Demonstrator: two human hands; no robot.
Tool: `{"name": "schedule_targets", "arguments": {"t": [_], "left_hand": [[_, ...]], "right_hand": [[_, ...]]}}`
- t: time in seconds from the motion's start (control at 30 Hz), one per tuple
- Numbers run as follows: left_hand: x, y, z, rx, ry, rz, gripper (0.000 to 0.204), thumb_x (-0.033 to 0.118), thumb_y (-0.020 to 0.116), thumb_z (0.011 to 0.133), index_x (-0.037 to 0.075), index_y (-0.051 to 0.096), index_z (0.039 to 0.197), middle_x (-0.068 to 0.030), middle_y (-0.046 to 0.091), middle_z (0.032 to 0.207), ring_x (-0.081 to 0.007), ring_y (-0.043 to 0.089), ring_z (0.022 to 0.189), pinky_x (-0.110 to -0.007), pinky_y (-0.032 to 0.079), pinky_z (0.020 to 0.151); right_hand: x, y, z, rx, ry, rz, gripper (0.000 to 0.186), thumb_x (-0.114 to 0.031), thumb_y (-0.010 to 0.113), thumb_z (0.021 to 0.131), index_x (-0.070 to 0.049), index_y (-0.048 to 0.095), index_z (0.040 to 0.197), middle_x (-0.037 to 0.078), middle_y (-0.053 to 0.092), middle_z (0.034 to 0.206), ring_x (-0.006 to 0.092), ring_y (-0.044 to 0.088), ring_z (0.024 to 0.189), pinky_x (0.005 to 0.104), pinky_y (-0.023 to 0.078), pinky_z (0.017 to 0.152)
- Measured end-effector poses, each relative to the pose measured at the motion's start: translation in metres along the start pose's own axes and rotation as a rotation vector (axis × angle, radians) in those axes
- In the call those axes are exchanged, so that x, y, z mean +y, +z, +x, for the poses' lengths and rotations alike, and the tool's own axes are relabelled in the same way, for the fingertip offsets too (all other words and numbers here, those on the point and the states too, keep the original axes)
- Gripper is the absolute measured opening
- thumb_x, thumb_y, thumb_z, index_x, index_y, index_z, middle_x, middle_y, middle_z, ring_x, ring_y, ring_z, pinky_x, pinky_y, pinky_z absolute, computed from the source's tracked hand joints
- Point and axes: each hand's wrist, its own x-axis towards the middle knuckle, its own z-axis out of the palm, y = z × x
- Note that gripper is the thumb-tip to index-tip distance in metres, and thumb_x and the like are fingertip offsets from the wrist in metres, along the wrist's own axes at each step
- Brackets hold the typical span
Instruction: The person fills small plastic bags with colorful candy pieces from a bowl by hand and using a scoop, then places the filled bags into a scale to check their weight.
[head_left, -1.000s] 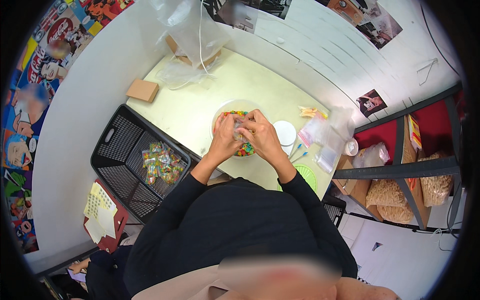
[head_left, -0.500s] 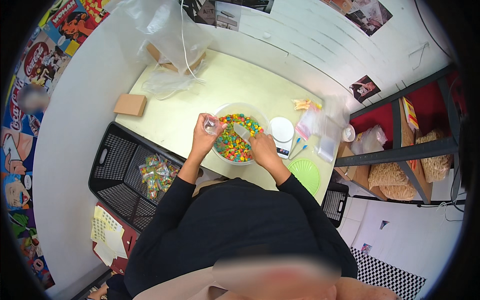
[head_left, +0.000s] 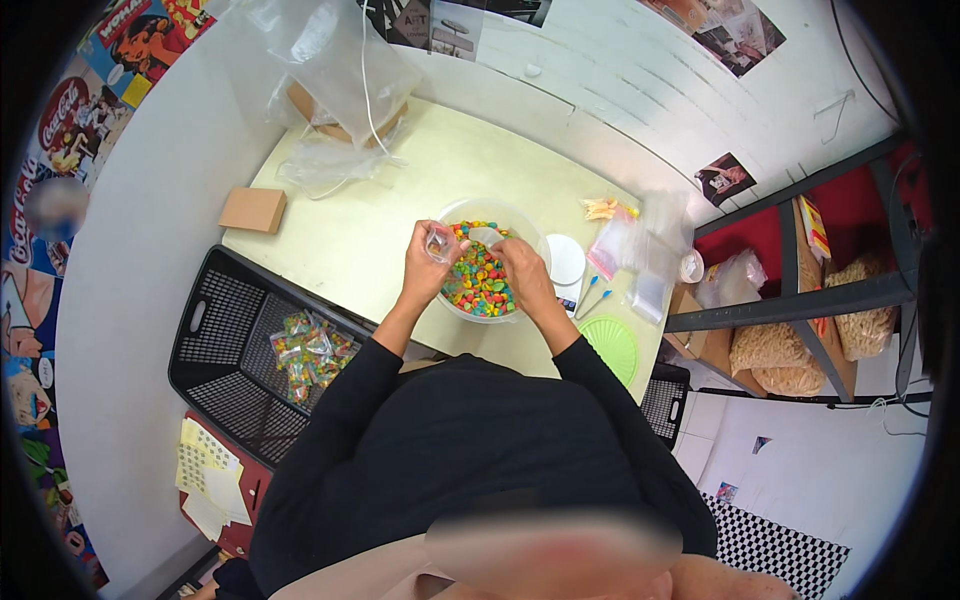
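Note:
A large translucent tub (head_left: 535,228) stands on the pale table, holding a heap of small multicoloured pieces (head_left: 480,287) that look like candy or cereal. Over its left rim, my left hand (head_left: 423,272) is closed around a small clear plastic bag (head_left: 439,243), its mouth held open and facing up. My right hand (head_left: 527,280) grips a whitish translucent scoop (head_left: 487,237) above the far part of the heap. The scoop's tip points left toward the bag, a short gap apart. What lies in the scoop cannot be made out.
A white scale (head_left: 567,262), blue-ended tools (head_left: 592,298) and a green tray (head_left: 610,350) lie right of the tub. Clear bags (head_left: 655,240) are beyond. A black crate (head_left: 215,325) with filled packets (head_left: 312,352) stands lower left; a cardboard box (head_left: 253,210) sits at the table's left edge.
The scoop has come up from the pieces and turned toward the bag. My right hand has moved slightly away from me, and my left hand has shifted a little to the right, still holding the bag.

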Motion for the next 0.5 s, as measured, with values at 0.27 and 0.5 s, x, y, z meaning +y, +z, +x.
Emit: {"name": "schedule_targets", "arguments": {"t": [0.27,0.5], "left_hand": [[-0.009,-0.002,0.008,-0.013,-0.032,-0.043,0.032,0.005,0.076,0.087,0.007,0.047,0.101,-0.0008,0.058,0.08,-0.0094,0.058,0.069,-0.025,0.05,0.063],[-0.007,-0.001,0.012,0.027,-0.121,-0.082,0.036,0.012,0.082,0.083,0.006,0.051,0.099,-0.0021,0.059,0.085,-0.0107,0.059,0.08,-0.026,0.051,0.073]], "right_hand": [[-0.007,-0.009,0.0,-0.065,0.219,0.114,0.005,-0.004,0.06,0.094,0.001,0.06,0.095,0.017,0.065,0.081,0.0312,0.066,0.074,0.0402,0.051,0.066],[-0.001,-0.004,0.004,-0.138,0.437,0.223,0.012,-0.01,0.061,0.096,0.002,0.062,0.099,0.015,0.069,0.079,0.0211,0.072,0.07,0.0329,0.055,0.063]]}}
